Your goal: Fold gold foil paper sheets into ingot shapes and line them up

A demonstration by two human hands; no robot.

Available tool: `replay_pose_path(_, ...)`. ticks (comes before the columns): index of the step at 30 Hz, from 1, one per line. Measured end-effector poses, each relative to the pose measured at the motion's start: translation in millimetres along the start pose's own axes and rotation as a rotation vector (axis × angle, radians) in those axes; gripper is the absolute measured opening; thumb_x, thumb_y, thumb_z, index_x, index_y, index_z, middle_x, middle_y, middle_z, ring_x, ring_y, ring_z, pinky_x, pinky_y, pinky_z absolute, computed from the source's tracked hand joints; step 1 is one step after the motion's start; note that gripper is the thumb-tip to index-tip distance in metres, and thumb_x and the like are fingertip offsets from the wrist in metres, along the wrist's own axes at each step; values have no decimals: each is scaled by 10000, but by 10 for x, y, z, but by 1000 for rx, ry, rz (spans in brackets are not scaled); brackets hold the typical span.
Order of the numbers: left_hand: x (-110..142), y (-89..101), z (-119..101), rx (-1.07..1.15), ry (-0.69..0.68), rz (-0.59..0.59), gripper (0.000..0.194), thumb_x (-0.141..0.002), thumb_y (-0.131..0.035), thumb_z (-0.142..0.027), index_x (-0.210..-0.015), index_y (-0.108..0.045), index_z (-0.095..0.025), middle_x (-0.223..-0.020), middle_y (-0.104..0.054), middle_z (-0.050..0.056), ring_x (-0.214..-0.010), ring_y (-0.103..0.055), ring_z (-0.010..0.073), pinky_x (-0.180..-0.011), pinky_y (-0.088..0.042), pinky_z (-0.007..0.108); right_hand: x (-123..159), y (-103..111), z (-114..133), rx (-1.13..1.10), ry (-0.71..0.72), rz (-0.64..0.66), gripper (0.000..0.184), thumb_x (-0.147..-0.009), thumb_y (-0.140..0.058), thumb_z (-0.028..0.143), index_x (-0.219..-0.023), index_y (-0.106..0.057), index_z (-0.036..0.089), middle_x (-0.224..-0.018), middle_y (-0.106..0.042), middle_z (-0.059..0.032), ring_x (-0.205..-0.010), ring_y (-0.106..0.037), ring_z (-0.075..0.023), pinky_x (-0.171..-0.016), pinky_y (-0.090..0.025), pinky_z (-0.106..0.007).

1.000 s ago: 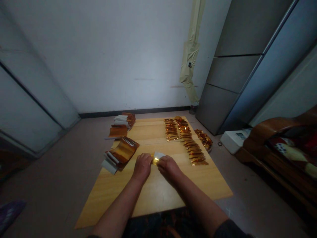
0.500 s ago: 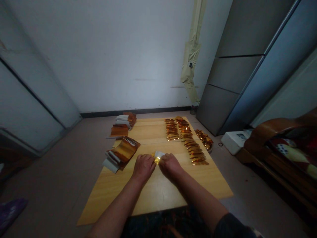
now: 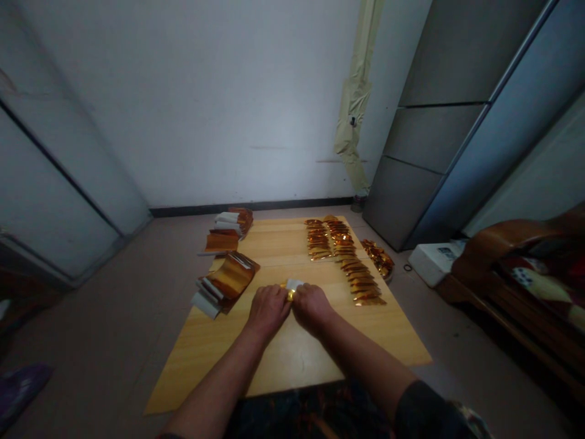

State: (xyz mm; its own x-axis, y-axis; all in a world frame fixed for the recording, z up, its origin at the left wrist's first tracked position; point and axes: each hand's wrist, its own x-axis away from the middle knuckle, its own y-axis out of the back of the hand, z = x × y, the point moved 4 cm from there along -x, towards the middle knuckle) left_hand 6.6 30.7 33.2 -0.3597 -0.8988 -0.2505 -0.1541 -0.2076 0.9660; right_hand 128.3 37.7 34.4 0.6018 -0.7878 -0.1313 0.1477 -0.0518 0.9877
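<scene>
Between my hands, low over the middle of the table, is a small sheet of gold foil paper (image 3: 291, 295) with a pale back showing at its far edge. My left hand (image 3: 269, 306) is closed on its left side and my right hand (image 3: 313, 306) on its right side; the fingers hide most of the sheet. To the left lies a loose stack of gold and grey-white foil sheets (image 3: 234, 275). On the right, folded gold foil pieces (image 3: 364, 280) overlap in a row, with two more rows (image 3: 319, 239) beyond them.
The wooden table (image 3: 219, 372) has more foil sheets (image 3: 222, 241) at its far left edge. A container of folded gold pieces (image 3: 378, 258) stands beyond the right edge. Farther right are a white box (image 3: 432, 262), a wooden seat (image 3: 525, 238) and a grey refrigerator (image 3: 425, 134).
My hands have drawn slightly closer together, so less of the gold foil shows between them. The stacks and rows stay as they were; the view has shifted a little.
</scene>
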Motion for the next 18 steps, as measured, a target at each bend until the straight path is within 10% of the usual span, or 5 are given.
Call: replay_pose_path(18, 109, -52, -9, -9, -75, -152, 260, -949, -443, -232, -1056, -679, -251, -1037, -672, 99, -954, -601, 226, -916, -379, 429, 138, -39, -488, -307, -60, -153, 164, -892, -570, 195, -807, -710, 204, -913, -642, -33, -870, -501, -164, -760, -306, -281)
